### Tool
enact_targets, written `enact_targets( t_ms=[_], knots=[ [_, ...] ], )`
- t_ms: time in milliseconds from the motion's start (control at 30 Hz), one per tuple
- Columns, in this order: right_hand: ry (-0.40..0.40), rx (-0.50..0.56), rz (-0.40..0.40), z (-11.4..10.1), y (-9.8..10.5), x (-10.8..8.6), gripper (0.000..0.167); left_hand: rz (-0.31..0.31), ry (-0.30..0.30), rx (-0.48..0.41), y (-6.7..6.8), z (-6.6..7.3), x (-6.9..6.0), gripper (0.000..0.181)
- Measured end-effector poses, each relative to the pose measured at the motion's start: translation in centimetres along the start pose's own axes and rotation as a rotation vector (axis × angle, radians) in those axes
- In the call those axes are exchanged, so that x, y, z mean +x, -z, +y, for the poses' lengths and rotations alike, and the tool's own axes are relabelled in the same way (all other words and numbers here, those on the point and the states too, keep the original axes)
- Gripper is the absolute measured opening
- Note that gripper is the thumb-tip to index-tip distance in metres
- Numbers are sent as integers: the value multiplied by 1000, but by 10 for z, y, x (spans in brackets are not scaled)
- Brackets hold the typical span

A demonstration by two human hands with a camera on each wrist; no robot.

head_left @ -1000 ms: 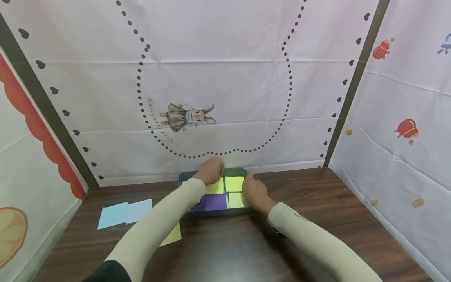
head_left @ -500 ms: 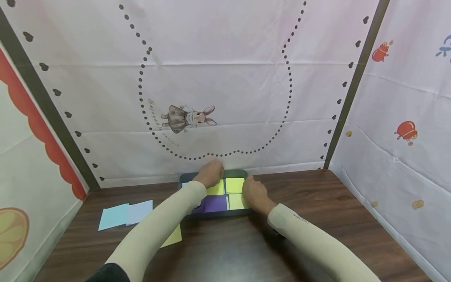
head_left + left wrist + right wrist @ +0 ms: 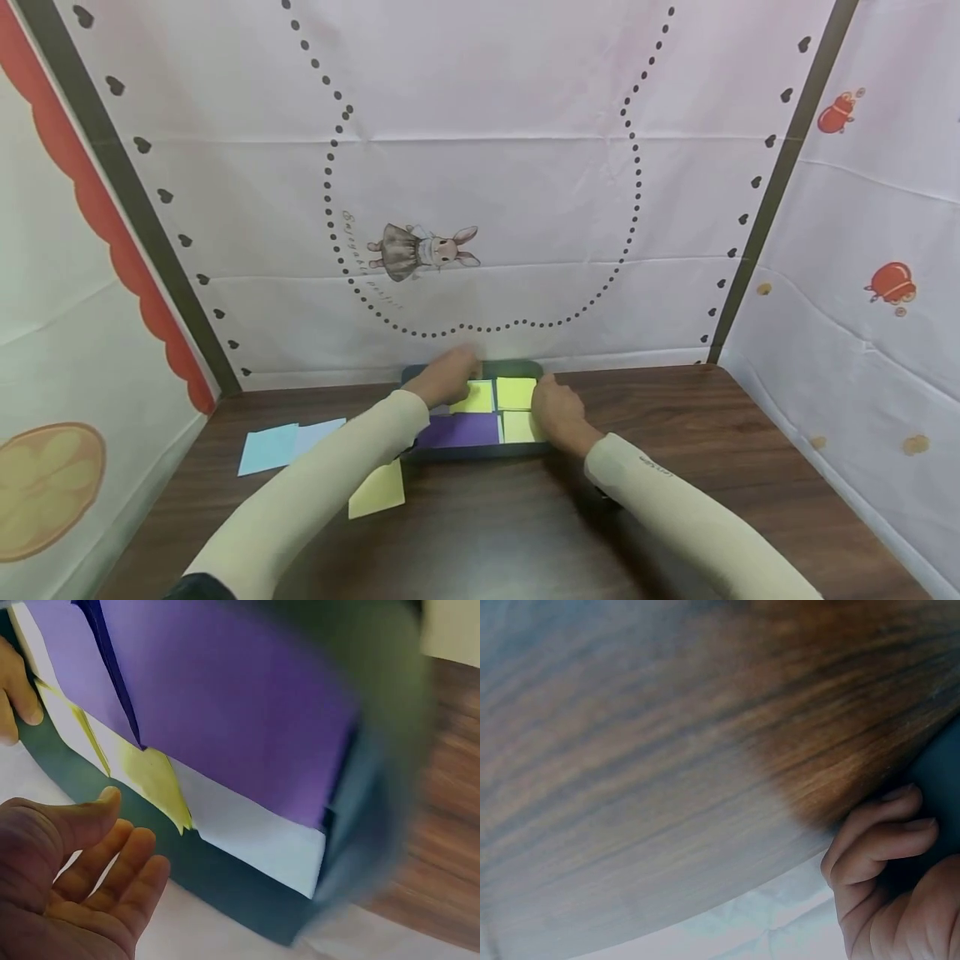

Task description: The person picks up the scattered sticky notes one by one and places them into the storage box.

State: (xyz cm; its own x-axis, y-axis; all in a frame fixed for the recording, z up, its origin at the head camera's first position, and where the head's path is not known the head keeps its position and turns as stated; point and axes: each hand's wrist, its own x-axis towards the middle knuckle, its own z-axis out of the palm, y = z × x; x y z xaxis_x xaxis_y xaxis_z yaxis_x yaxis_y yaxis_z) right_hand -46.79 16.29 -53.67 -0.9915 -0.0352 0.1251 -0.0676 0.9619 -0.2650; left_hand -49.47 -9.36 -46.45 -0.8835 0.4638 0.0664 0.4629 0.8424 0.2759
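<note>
A dark green tray (image 3: pixel 476 452) holds square paper notes in divided stacks. Purple notes (image 3: pixel 240 690) lie at its near left, yellow notes (image 3: pixel 516 393) at the right and middle, and a pale note (image 3: pixel 255 832) at a far corner. Over the tray's far side hovers my left hand (image 3: pixel 446 377), with loosely bent fingers and the thumb apart. Nothing shows between those fingers in the left wrist view. My right hand (image 3: pixel 558 412) grips the tray's right end, its fingers (image 3: pixel 889 840) curled at the dark wall.
Left of the tray, a light blue note (image 3: pixel 267 450) and a pale lavender note (image 3: pixel 318 433) lie on the wooden table (image 3: pixel 480 533). A yellow note (image 3: pixel 378 490) lies nearer, partly behind the left forearm. A printed cloth (image 3: pixel 495 208) hangs behind the tray.
My left hand has shifted slightly left relative to the tray, away from the yellow notes. My right hand keeps its place on the tray. The head view has turned a little left.
</note>
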Motion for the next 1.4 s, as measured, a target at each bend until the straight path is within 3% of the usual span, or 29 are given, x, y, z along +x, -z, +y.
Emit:
enact_targets(
  t_ms=[100, 200, 300, 400, 533, 633, 733, 767, 900, 1033, 1067, 1200, 1233, 1267, 1300, 1333, 1400],
  knots=[
    [19, -20, 4, 3, 0, 0, 36, -14, -27, 22, 12, 2, -15, 37],
    [45, -51, 4, 2, 3, -2, 38, -31, -8, 31, 41, 25, -44, 36],
    [60, -50, 4, 1, 2, -4, 34, -7, -9, 42, 64, 41, -69, 31],
    [72, -56, 8, -2, 1, -5, 31, 46, -33, 75, 71, 38, -82, 28],
    [78, -65, 7, -2, 0, -5, 32, 92, -85, 79, 72, 24, -83, 27],
    [60, -21, -6, -1, -2, -4, 32, 161, -137, 90, 55, -16, -71, 27],
    [25, 41, -23, 0, -2, -2, 32, 170, -100, 96, 56, -29, -74, 27],
    [17, 52, -30, -1, -1, -2, 32, 168, -86, 92, 61, -30, -79, 26],
    [10, 60, -37, -2, 4, -2, 34, 139, -30, 84, 98, -7, -115, 21],
    [17, 44, -34, -4, 9, -4, 32, 109, 21, 49, 120, -8, -139, 26],
    [13, 46, -36, -5, 10, -4, 32, 123, 1, 43, 118, -20, -140, 27],
    [-13, 83, -67, -7, 13, -5, 35, 73, 24, 3, 117, -53, -146, 30],
    [-19, 93, -72, -8, 14, -6, 36, 75, 1, -1, 111, -71, -143, 30],
    [-24, 101, -78, -9, 15, -6, 37, 60, 5, 0, 110, -80, -144, 30],
    [-25, 108, -81, -10, 15, -7, 38, 23, 40, 2, 114, -79, -146, 30],
    [-25, 115, -81, -11, 17, -10, 39, 22, 19, 16, 111, -90, -146, 30],
    [-31, 124, -87, -13, 19, -13, 39, -20, 40, 16, 113, -92, -152, 30]
  ],
)
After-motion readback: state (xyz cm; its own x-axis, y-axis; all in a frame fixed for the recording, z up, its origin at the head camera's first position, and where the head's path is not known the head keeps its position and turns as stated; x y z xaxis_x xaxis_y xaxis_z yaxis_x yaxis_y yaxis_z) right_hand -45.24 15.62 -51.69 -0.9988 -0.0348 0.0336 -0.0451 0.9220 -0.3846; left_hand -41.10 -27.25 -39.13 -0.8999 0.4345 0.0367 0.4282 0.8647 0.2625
